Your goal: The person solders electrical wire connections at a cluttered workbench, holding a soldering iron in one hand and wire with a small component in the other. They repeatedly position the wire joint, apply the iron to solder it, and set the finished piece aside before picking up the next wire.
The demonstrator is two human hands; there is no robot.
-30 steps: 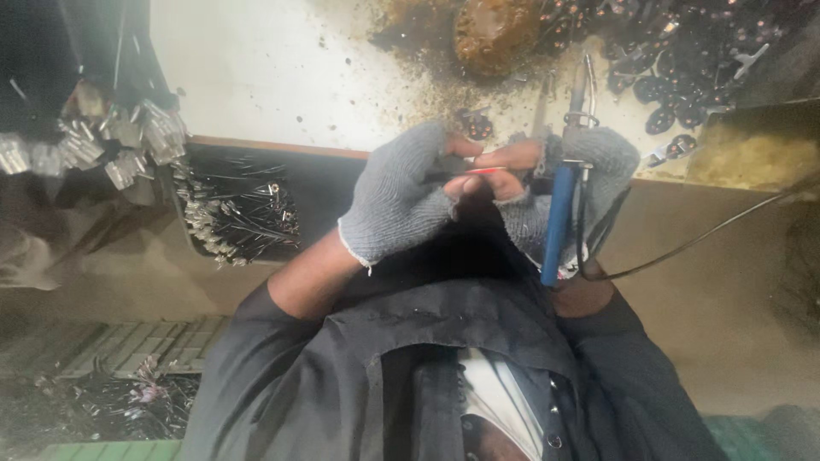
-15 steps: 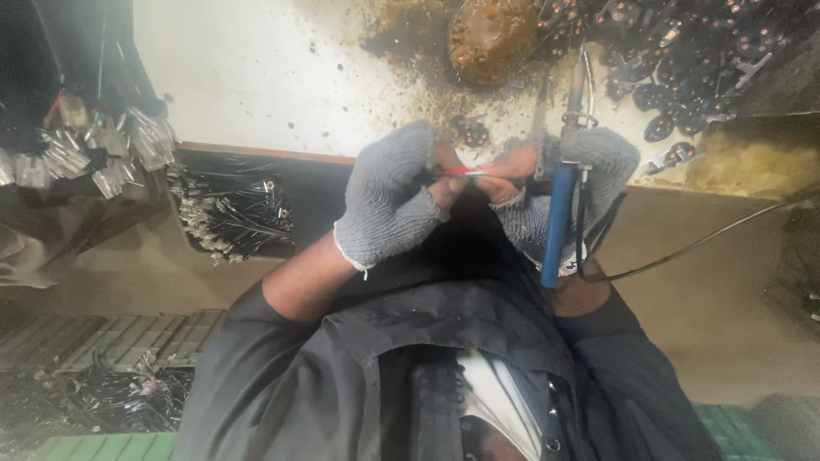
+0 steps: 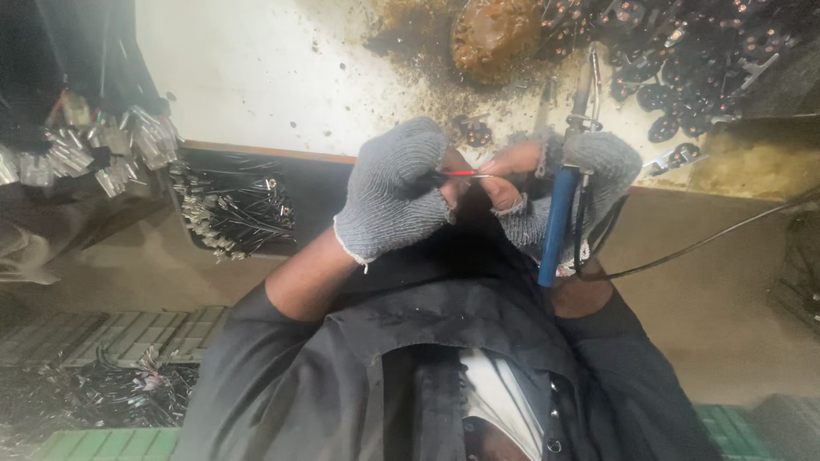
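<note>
The red wire's (image 3: 459, 173) left end is being hidden inside the left hand (image 3: 395, 189); the small dark parts (image 3: 683, 51) far right are being cut off by the edge.

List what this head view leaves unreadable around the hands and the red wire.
- Red wire: only a short stretch shows; the left hand covers the rest.
- Blue-handled tool in the right hand: its tip blurs into dark clutter.
- Small dark parts: too small, cut by the frame edge.

We see a thin red wire (image 3: 461, 173) lying level beside a blue-handled soldering iron (image 3: 559, 213) standing upright.
</note>
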